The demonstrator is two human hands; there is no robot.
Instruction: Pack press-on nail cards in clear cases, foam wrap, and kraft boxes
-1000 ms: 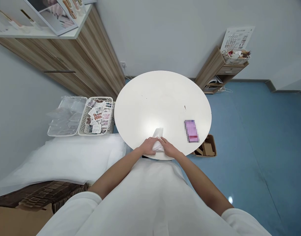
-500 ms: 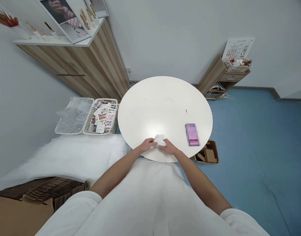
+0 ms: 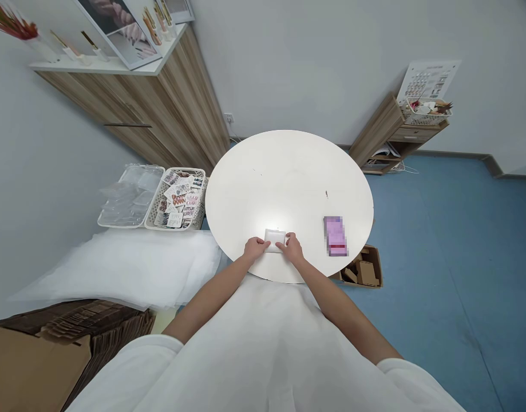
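A small white rectangular packet [image 3: 275,239] lies flat near the front edge of the round white table [image 3: 288,166]. My left hand [image 3: 254,248] pinches its left edge, thumb pointing inward. At the right edge, my right hand [image 3: 292,249] grips the packet with the thumb over its front corner and a finger by the back corner. What the packet is made of or contains cannot be made out. To the right of my right hand rests a purple rectangular item [image 3: 336,236], blurred into blocks.
Left of the table stand a basket of nail-tip cards [image 3: 181,200] and a tray of clear plastic pieces [image 3: 134,194]. White plastic sheets [image 3: 129,263] lie beside them above stacked cardboard [image 3: 35,366]. A cardboard box [image 3: 368,272] sits on the floor at right.
The white thing was crumpled or folded between my hands; now it lies flat as a neat rectangle. My right hand has shifted to its right edge. The camera view has shifted slightly.
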